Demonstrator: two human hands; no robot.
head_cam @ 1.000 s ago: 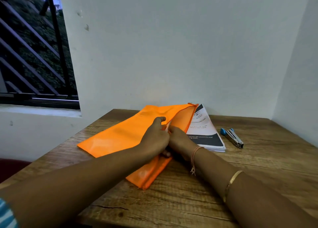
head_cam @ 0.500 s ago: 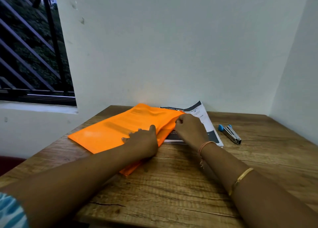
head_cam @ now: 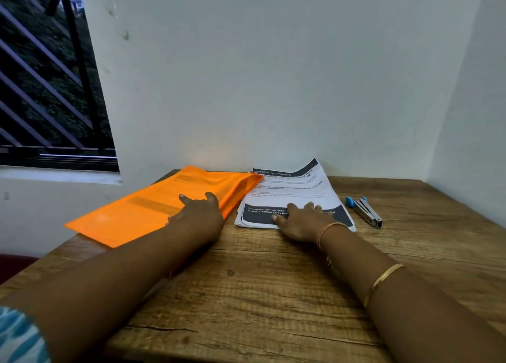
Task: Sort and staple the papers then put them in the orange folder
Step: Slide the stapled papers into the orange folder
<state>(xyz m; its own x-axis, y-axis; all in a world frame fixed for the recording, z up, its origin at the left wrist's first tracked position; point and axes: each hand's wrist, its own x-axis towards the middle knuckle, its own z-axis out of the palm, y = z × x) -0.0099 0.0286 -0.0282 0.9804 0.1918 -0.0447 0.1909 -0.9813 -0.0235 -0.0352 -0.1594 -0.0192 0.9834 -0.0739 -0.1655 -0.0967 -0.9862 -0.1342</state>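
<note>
The orange folder [head_cam: 153,206] lies flat and closed on the left part of the wooden table [head_cam: 273,294]. My left hand [head_cam: 201,216] rests flat on its near right edge, fingers spread. To the right of the folder lies a stack of printed papers [head_cam: 293,190] with dark bands at top and bottom. My right hand [head_cam: 301,220] presses on the near edge of that stack with straight fingers. A small stapler [head_cam: 364,211] with a blue end lies on the table right of the papers, untouched.
White walls close the table at the back and right. A barred window [head_cam: 49,89] is at the upper left. The folder's left corner hangs slightly over the table's left edge.
The folder's flap went down and the folder now lies flat. My right hand moved from the folder's opening onto the stack of papers; my left hand stayed on the folder.
</note>
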